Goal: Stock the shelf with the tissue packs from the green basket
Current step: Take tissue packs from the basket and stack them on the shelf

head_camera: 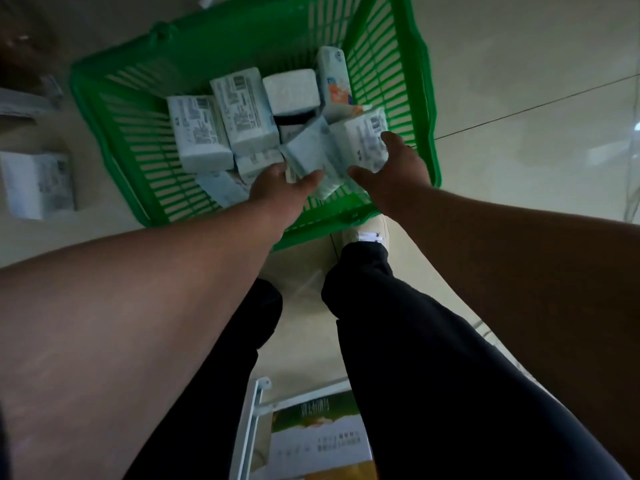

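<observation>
A green basket (117, 109) stands on the floor in front of me with several white and pale-blue tissue packs (242, 112) lying in it. Both my arms reach down into its near right corner. My left hand (282, 185) has its fingers closed around a tilted pale-blue tissue pack (311, 150). My right hand (398, 171) rests on a white tissue pack (363, 136) beside it, fingers spread over its edge; whether it grips the pack is unclear.
Another tissue pack (38, 185) lies on a low surface at the left. A white shelf edge (251, 420) with boxed goods (322, 441) sits between my legs at the bottom. Pale tiled floor (519, 64) surrounds the basket.
</observation>
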